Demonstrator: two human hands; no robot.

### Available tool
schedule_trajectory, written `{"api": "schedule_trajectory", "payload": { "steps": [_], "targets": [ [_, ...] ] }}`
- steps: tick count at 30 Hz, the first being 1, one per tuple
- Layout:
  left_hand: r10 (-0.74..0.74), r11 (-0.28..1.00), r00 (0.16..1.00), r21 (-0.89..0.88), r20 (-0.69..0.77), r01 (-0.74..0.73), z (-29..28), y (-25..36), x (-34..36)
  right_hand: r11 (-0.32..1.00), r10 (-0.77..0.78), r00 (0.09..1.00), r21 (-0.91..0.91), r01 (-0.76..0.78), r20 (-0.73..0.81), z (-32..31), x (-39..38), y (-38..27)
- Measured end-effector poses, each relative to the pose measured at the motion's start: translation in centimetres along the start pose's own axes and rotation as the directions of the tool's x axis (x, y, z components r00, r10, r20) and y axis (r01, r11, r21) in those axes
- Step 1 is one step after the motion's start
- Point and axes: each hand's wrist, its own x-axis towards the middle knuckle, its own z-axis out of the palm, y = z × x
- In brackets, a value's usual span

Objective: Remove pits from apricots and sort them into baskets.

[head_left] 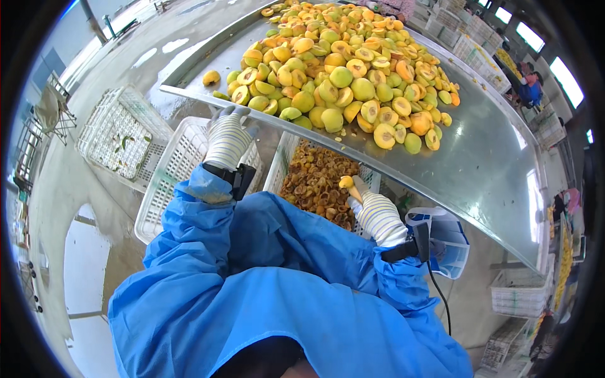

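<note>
My left hand, in a striped glove with grey fingers, is at the near rim of the metal table. Its fingers look spread, and I see nothing held in them. In my right hand, also gloved, is a small tool with a rounded yellow end; the fingers partly hide it, and its exact kind does not show. Below that hand, a white crate holds brown, wet-looking fruit pits or scraps. Heaped on the table are yellow-green halved stone fruits, several with cut faces up.
A white plastic crate stands below my left hand, with another crate holding some leaves farther left. Right of my right hand is a blue and white bag. Stacked crates and a person are at the far right.
</note>
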Motion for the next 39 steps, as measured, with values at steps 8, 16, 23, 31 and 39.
{"api": "schedule_trajectory", "payload": {
  "steps": [8,16,23,31,39],
  "targets": [
    [0.471,0.863,0.838,-0.338,0.274,-0.375,6.3,11.8,4.7,0.992,-0.017,0.995,-0.125,0.03,0.102,-0.2,0.6,-1.1],
    [0.339,0.939,0.847,-0.087,0.409,-0.334,7.7,15.8,6.5,1.0,-0.005,0.999,-0.027,0.004,-0.035,0.4,0.1,0.3],
    [0.321,-0.154,0.741,-0.739,0.59,0.656,5.0,14.2,2.6,0.656,-0.065,0.796,0.575,0.489,-0.602,0.9,0.0,0.6],
    [0.398,-0.235,0.583,-0.536,0.708,0.811,2.6,14.5,-2.3,0.698,-0.091,0.752,0.497,0.515,-0.652,-0.3,-0.1,-1.2],
    [0.375,-0.217,0.622,-0.587,0.687,0.78,2.6,15.5,-3.5,0.959,-0.139,0.685,0.076,0.274,-0.715,0.5,0.1,-1.7]
  ]
}}
